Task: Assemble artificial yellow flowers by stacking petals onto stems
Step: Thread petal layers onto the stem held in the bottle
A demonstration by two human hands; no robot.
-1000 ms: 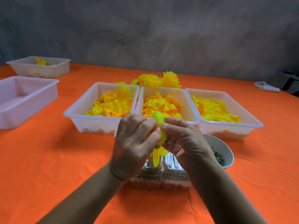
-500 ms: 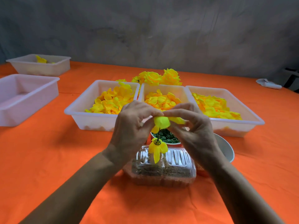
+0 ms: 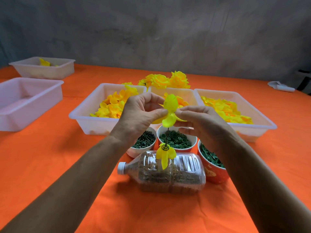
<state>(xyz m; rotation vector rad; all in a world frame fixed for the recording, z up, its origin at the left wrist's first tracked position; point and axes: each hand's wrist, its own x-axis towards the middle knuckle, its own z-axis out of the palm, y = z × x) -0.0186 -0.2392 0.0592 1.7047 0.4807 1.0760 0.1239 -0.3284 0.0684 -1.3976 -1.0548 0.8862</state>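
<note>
My left hand (image 3: 139, 115) and my right hand (image 3: 200, 123) pinch a bright yellow petal piece (image 3: 170, 111) from both sides, at the top of a thin dark stem (image 3: 167, 137). The stem stands upright out of a clear plastic bottle (image 3: 168, 172) that lies on its side, filled with brown grains. Lower on the stem sits a yellow petal layer (image 3: 164, 154) with a green ring on it. Three white trays (image 3: 94, 121) of loose yellow petals stand behind my hands. Finished yellow flowers (image 3: 168, 80) lie behind the trays.
Three small bowls hold green parts: left bowl (image 3: 143, 145), middle bowl (image 3: 176, 142), red bowl (image 3: 213, 163) on the right. An empty white tray (image 3: 28, 101) and another tray (image 3: 45, 67) with a few petals stand at far left. A white object (image 3: 280, 86) lies at back right.
Both hands have risen up along the stem with the yellow petal piece, away from the lower petal layer. The bottle and the bowls behind it have come into view.
</note>
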